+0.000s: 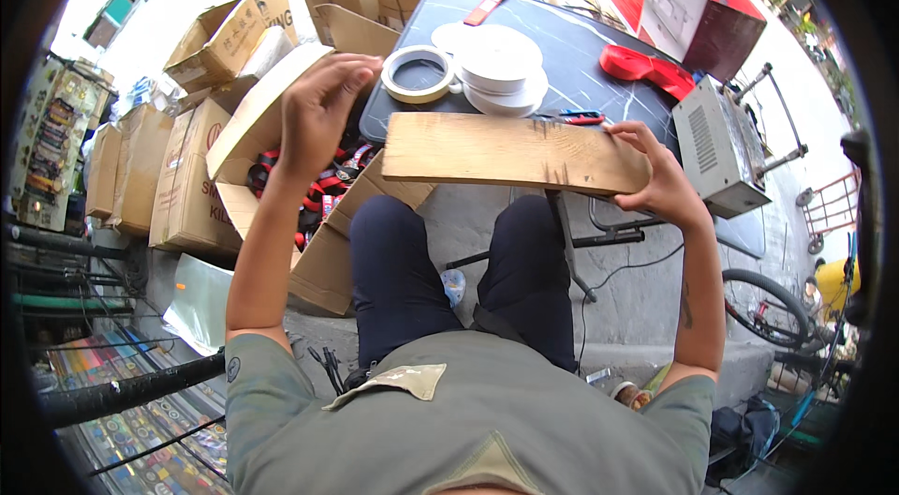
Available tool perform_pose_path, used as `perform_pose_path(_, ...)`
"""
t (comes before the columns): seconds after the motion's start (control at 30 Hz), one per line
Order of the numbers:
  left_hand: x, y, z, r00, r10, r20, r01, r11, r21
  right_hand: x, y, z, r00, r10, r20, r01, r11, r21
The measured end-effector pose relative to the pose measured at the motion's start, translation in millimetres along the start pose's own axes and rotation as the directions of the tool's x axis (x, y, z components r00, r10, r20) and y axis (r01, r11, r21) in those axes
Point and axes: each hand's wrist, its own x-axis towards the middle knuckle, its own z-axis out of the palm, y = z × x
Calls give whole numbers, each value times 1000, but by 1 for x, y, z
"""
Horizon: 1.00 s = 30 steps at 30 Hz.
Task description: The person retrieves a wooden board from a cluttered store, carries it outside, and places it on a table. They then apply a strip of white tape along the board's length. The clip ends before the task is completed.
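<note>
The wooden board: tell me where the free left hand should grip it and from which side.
Grip the wooden board at its free left end, coming in from the left. The right hand holds only the right end, so the long flat plank juts out unsupported. The left hand is raised nearby, apparently empty.

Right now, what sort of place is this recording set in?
Probably an outdoor street-side stall or workshop. Cardboard boxes are piled on pavement, tape rolls lie on a dark table, and a bicycle wheel stands nearby. The right hand holds a wooden board.
</note>
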Motion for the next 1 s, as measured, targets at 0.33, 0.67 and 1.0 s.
perform_pose_path(0.33, -85, 45, -8, 932, -359, -48, 59, 282, -958, -15, -52, 76, 939, -240, -245, 338, 534, 775)
perform_pose_path(0.67, -214, -63, 12, 763, -645, -41, 594, 674, 440, -51, -5, 224, 971, -114, 211, 196, 885, -422)
perform_pose_path(1.0, -270, -107, 42, 539, -835, 112, 715, 524, 463, 29, -100, 106, 844, -514, 150, 476, 848, 232)
